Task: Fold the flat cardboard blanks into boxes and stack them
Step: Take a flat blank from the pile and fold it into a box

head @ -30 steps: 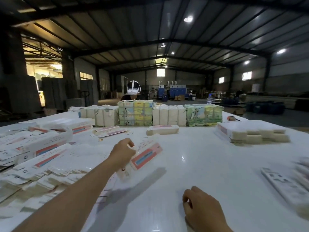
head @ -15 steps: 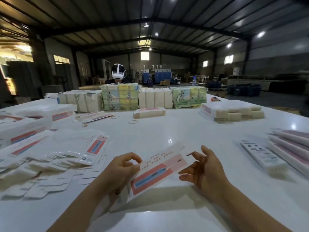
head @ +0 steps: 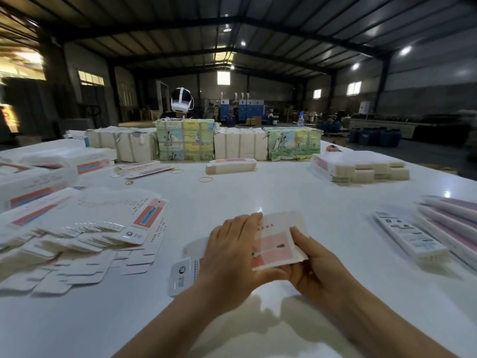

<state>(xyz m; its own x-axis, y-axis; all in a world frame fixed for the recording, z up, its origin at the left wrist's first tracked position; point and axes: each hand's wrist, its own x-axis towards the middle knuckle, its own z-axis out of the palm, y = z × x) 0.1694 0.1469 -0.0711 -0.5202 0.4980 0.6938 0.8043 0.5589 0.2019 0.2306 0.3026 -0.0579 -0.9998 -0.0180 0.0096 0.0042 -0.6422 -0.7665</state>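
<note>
Cardboard blank (head: pixel 277 241) held above the white table (head: pixel 258 192) near its front edge, covered by the flat-fingered left hand (head: pixel 232 251), gripped underneath by the right hand (head: pixel 313 267) — loose blanks (head: pixel 85 228) spread at left.

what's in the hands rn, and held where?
One cardboard blank, held off the white table. Left hand lies over its left part, fingers fairly straight; right hand grips the near right edge, thumb on top.
</note>
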